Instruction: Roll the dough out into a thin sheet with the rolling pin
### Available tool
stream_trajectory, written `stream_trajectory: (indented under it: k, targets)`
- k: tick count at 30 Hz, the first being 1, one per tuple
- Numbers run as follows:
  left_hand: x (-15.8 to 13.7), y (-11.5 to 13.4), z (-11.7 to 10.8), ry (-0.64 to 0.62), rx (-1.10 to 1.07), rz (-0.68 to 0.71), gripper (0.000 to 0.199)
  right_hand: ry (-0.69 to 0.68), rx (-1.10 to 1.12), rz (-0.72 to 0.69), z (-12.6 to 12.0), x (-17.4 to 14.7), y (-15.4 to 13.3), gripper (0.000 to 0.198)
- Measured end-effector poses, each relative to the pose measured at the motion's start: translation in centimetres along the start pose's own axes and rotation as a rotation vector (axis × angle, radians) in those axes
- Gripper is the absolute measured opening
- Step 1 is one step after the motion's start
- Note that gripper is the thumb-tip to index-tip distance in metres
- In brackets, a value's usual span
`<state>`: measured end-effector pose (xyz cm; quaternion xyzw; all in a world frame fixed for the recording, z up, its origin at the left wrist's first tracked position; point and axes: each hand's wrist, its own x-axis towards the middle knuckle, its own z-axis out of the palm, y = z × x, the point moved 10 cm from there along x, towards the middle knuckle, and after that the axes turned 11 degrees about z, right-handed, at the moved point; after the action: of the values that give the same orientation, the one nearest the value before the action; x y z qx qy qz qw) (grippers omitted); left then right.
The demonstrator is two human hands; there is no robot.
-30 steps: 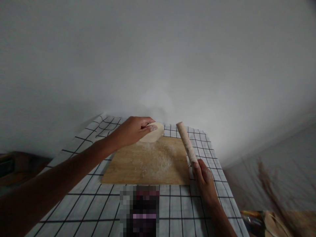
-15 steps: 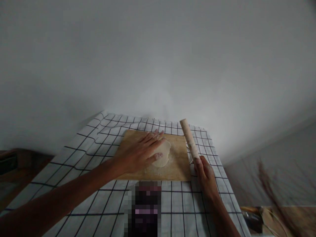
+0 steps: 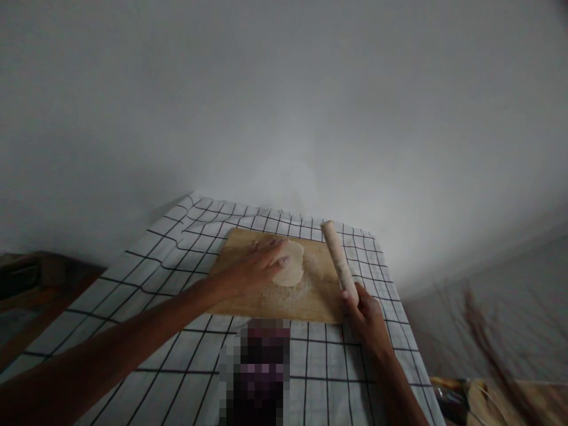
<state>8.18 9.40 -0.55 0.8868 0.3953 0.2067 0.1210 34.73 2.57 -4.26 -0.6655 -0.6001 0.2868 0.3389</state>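
On a wooden board (image 3: 239, 302) lies a thin, flat, roughly round sheet of dough (image 3: 293, 269), pale with an uneven edge. My left hand (image 3: 255, 269) reaches over its left part, slightly blurred, fingers stretched out and the thumb apart from them. That hand covers the dough's left side, and its fingertips appear to touch the surface. Off the right edge of the board, my right hand (image 3: 366, 310) is closed round the lower end of a plain wooden rolling pin (image 3: 338, 254). The pin tilts away, its free end pointing up and left.
Loose flour (image 3: 284, 299) dusts the board around the dough. A white tablecloth with black grid lines (image 3: 310, 367) covers the table, which meets a pale wall (image 3: 284, 118) behind. A pixelated patch hides the near middle. Dry reddish branches (image 3: 483, 337) stand at the right.
My left hand has drawn back slightly, its fingers closer together, showing more of the dough's far edge. The rolling pin stays in my right hand, a little lower. The view has shifted slightly.
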Motion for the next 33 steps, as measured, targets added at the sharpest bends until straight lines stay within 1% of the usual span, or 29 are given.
stream_trajectory:
  k: [1, 2, 3, 4, 5, 6, 7, 8, 10, 12, 13, 15, 18, 20, 23, 25, 29, 33]
  targets:
    - [-0.1, -1.3, -1.7, 0.050, -0.074, -0.089, 0.067, -0.012, -0.077, -0.021, 0.1, 0.0, -0.5, 0.043]
    - [-0.4, -2.3, -3.8, 0.129, -0.111, -0.163, 0.068, -0.014, -0.158, -0.050, 0.2, 0.0, -1.1, 0.043]
    - [-0.6, -2.7, -5.6, 0.188, -0.133, -0.197, 0.068, -0.011, -0.239, -0.087, 0.3, 0.0, -2.0, 0.041]
    - [-0.8, -2.8, -7.0, 0.232, -0.138, -0.205, 0.067, -0.008, -0.316, -0.129, 0.4, 0.0, -3.0, 0.040]
    - [-1.0, -2.4, -8.0, 0.257, -0.126, -0.189, 0.064, -0.008, -0.383, -0.172, 0.6, 0.0, -4.1, 0.038]
    - [-1.1, -1.9, -8.4, 0.258, -0.104, -0.156, 0.061, -0.013, -0.440, -0.214, 0.9, 0.0, -5.2, 0.037]
    - [-1.2, -1.2, -8.1, 0.243, -0.073, -0.116, 0.059, -0.023, -0.486, -0.251, 1.3, 0.0, -6.2, 0.038]
    - [-1.3, -0.6, -7.4, 0.215, -0.037, -0.073, 0.056, -0.035, -0.524, -0.284, 1.7, 0.1, -7.0, 0.039]
    - [-1.4, 0.4, -4.8, 0.146, 0.036, 0.002, 0.054, -0.082, -0.576, -0.338, 2.5, 0.5, -8.3, 0.043]
    - [-1.3, 0.6, -2.1, 0.095, 0.100, 0.040, 0.052, -0.143, -0.615, -0.363, 3.3, 1.0, -8.7, 0.048]
    - [-1.2, 0.5, -1.1, 0.088, 0.130, 0.050, 0.051, -0.162, -0.628, -0.365, 3.6, 1.4, -8.6, 0.049]
    - [-0.7, 0.2, -0.1, 0.114, 0.187, 0.066, 0.048, -0.160, -0.628, -0.367, 3.6, 2.5, -8.5, 0.049]
    - [0.7, -0.2, -0.1, 0.176, 0.239, 0.092, 0.046, -0.068, -0.569, -0.411, 3.0, 4.5, -9.0, 0.042]
    - [1.8, -0.8, -0.4, 0.200, 0.250, 0.072, 0.045, -0.027, -0.530, -0.441, 2.8, 6.1, -9.4, 0.040]
    - [2.9, -1.9, -0.6, 0.226, 0.267, 0.027, 0.043, -0.031, -0.514, -0.443, 3.3, 8.2, -9.5, 0.041]
    - [3.1, -2.2, -0.4, 0.234, 0.279, 0.013, 0.043, -0.051, -0.508, -0.437, 3.7, 9.1, -9.2, 0.043]
    - [2.5, -1.9, 0.1, 0.218, 0.286, -0.010, 0.046, -0.054, -0.523, -0.403, 4.0, 9.2, -7.5, 0.046]
    - [1.6, -0.8, 0.4, 0.193, 0.294, -0.009, 0.049, -0.010, -0.600, -0.366, 4.0, 7.6, -5.9, 0.049]
